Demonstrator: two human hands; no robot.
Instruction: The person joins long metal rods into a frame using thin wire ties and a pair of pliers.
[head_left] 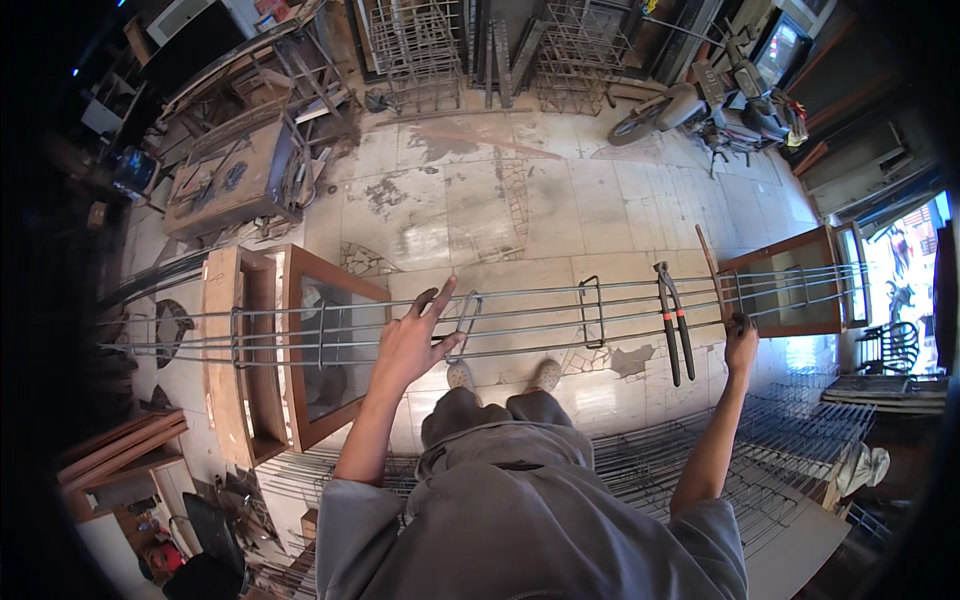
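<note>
Several long steel bars (540, 294) run from left to right in front of me, with rectangular wire stirrups (601, 312) around them. My left hand (408, 345) is over the bars with its fingers spread. Its thumb is close to a stirrup (474, 312); whether they touch I cannot tell. On the right, my right hand (741, 345) is closed around the near end of a thin brown rod (709, 262), which slants away across the bars. Between the hands, a pair of pincers (671, 318) with red and black handles lies across the bars, jaws on the far side.
A wooden frame (222, 350) and a glazed wooden panel (298, 345) stand under the bars at left, another wooden frame (790, 265) at right. Wire cages (780, 440) lie behind me. Across the tiled floor are a cluttered workbench (235, 180) and a motorcycle (690, 105).
</note>
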